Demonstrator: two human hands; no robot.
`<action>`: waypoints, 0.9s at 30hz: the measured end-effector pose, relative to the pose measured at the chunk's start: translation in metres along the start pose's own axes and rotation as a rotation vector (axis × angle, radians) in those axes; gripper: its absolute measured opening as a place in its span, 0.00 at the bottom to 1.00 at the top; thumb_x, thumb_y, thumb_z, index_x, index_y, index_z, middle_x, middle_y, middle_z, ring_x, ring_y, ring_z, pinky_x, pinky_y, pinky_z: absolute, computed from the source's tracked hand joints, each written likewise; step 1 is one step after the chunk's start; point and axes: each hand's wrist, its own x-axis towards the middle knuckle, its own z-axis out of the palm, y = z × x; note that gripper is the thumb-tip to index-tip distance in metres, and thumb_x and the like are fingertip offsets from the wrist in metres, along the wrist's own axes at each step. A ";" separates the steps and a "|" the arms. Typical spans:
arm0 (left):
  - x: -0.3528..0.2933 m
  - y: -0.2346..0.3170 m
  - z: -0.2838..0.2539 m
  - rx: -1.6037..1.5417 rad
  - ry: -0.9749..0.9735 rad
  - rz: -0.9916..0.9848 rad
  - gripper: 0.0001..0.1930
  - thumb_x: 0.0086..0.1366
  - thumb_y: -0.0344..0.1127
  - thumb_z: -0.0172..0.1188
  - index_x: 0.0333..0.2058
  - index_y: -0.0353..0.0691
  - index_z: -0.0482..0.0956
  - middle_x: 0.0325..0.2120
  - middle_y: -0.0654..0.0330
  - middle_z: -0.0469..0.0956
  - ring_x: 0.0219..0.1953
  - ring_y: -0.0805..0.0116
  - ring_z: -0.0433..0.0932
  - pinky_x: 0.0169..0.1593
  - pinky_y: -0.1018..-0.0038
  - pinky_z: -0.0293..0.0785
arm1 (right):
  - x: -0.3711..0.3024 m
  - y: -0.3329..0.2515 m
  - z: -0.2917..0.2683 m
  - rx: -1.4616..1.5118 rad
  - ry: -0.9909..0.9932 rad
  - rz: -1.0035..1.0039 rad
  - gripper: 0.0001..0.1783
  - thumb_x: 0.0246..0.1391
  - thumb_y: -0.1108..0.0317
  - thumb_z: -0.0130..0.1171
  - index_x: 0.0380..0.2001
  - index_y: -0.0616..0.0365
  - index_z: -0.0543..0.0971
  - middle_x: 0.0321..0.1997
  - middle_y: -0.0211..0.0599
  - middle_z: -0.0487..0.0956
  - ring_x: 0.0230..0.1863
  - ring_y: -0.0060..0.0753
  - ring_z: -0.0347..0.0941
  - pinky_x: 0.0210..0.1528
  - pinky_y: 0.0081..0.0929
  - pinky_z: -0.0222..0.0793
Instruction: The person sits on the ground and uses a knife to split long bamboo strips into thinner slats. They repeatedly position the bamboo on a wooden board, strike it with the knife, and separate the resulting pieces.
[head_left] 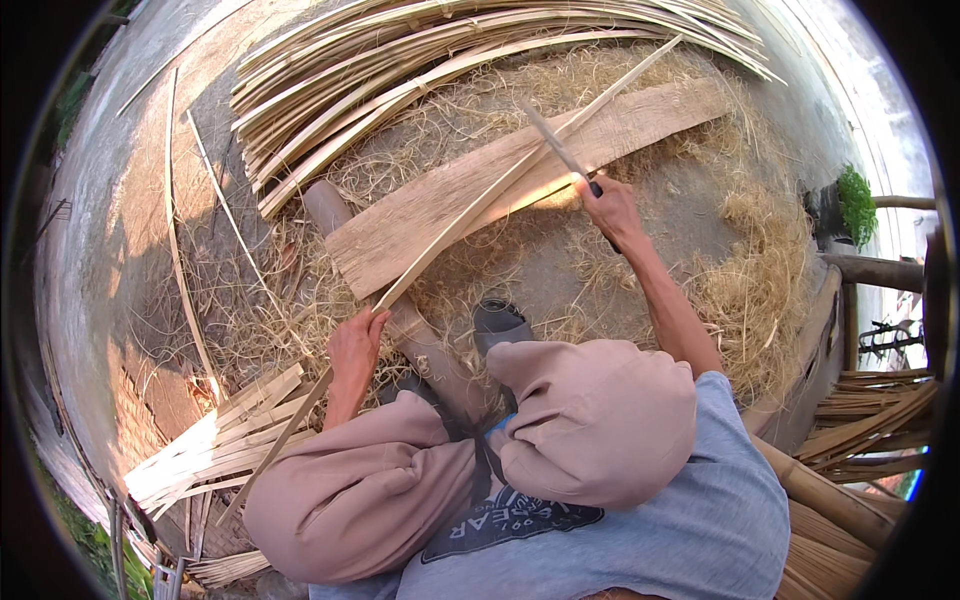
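My left hand (pixel 355 350) is closed around a long, pale bamboo strip (pixel 462 218). One end runs up and to the right across a wide wooden plank (pixel 410 232); the other passes back beside my left knee. In my right hand (pixel 612 212) is a knife (pixel 556 142) with a dark handle, gripped near the plank's right part. Its long narrow blade points up and left and crosses the strip over the plank. Whether the edge touches the strip, I cannot tell.
Beneath the plank lies a round pole (pixel 435 355). Curly shavings (pixel 755 265) cover the ground around it. Long strips (pixel 400 75) are piled at the far side, and shorter ones (pixel 215 450) lie at the near left. A green plant (pixel 856 205) stands at the right.
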 end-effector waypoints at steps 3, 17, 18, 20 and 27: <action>-0.004 -0.010 0.015 0.120 0.059 0.019 0.19 0.73 0.51 0.59 0.32 0.40 0.78 0.21 0.46 0.79 0.25 0.38 0.79 0.29 0.49 0.69 | -0.094 -0.070 0.063 -0.058 -0.220 -0.374 0.33 0.65 0.39 0.59 0.23 0.61 0.75 0.17 0.38 0.73 0.21 0.40 0.74 0.25 0.43 0.69; -0.016 0.000 0.014 0.026 0.106 0.008 0.17 0.77 0.48 0.53 0.51 0.42 0.81 0.34 0.45 0.79 0.38 0.45 0.81 0.39 0.55 0.73 | 0.011 0.019 -0.019 -0.061 0.101 0.099 0.39 0.66 0.35 0.53 0.21 0.66 0.77 0.16 0.50 0.76 0.19 0.51 0.73 0.26 0.48 0.67; 0.000 0.002 0.016 -0.023 0.084 0.045 0.19 0.77 0.47 0.53 0.54 0.42 0.81 0.36 0.45 0.78 0.40 0.45 0.80 0.42 0.56 0.73 | -0.012 0.007 -0.006 -0.046 -0.007 0.118 0.38 0.66 0.36 0.53 0.22 0.65 0.77 0.16 0.50 0.75 0.18 0.48 0.73 0.25 0.47 0.67; -0.004 0.012 0.000 -0.092 -0.013 -0.011 0.20 0.77 0.46 0.53 0.59 0.43 0.79 0.35 0.44 0.77 0.42 0.46 0.80 0.45 0.57 0.73 | -0.069 -0.040 0.041 0.081 -0.068 -0.072 0.34 0.65 0.40 0.59 0.23 0.64 0.77 0.15 0.46 0.72 0.16 0.41 0.68 0.23 0.45 0.65; -0.022 -0.021 0.012 -0.250 0.111 0.151 0.22 0.72 0.38 0.63 0.63 0.48 0.78 0.28 0.51 0.69 0.31 0.53 0.71 0.38 0.59 0.68 | -0.168 -0.121 0.087 -0.038 -0.415 -0.343 0.29 0.62 0.38 0.62 0.31 0.58 0.79 0.33 0.48 0.81 0.36 0.56 0.81 0.38 0.48 0.76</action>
